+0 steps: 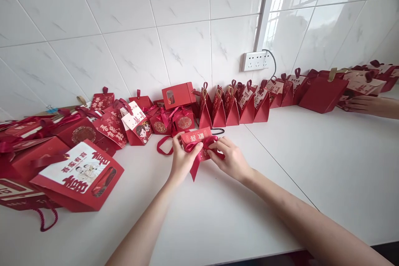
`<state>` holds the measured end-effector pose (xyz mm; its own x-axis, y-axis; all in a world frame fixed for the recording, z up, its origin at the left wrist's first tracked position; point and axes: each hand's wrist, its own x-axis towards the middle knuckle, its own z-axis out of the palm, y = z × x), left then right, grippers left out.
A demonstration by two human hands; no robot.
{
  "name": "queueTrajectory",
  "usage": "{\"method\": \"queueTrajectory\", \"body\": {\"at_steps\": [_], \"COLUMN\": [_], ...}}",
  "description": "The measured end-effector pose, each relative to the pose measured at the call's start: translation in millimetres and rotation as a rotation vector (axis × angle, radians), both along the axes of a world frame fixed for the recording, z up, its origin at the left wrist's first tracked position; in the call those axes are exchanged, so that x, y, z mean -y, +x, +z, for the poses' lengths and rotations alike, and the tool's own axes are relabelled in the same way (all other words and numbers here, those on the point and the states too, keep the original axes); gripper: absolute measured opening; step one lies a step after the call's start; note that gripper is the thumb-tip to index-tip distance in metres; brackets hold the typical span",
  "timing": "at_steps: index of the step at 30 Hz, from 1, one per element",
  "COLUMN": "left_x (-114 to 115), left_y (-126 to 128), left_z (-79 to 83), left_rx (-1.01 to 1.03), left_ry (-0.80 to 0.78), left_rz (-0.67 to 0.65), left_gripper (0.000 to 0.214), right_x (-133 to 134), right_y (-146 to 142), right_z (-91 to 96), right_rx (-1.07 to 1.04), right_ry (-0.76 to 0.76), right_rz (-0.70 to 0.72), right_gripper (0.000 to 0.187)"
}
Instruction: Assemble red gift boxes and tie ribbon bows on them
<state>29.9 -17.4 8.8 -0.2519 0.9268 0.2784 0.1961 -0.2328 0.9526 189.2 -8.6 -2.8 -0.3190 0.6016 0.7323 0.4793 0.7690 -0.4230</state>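
A small red gift box (197,136) with pale printed characters lies on the white countertop in front of me. A dark red ribbon (195,169) runs across it, looped near the middle, with one tail hanging toward me. My left hand (183,156) holds the box's left side, its thumb pressed on the ribbon. On the right side, my right hand (232,158) pinches a loop of the ribbon between thumb and fingers. Another stretch of ribbon curls on the counter left of the box. The box's underside is hidden.
Red gift boxes (233,108) with ribbon handles line the tiled wall. More boxes pile up at left, including one with a white printed front (84,170). A power socket (256,61) is on the wall. At far right, another person's hand (363,105) touches a box.
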Motion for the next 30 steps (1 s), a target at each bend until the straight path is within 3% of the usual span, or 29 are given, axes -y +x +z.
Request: {"method": "queueTrajectory", "body": {"at_steps": [13,30], "left_x": [-1.3,-4.2], "left_y": [-3.0,-7.4], "left_z": [0.0,-0.9], "left_rx": [-0.033,0.020], "left_ry": [-0.002,-0.030], "left_rz": [0.006,-0.015], "left_gripper": [0.056,0.059], "right_x": [-5.3,-17.5], "right_y": [14.9,25.3], "right_z": [6.7,1.5], "right_rx": [0.137,0.359], "right_ry": [-0.189,-0.305], "right_rz": [0.240,0.193], "right_gripper": [0.027,0.029]}}
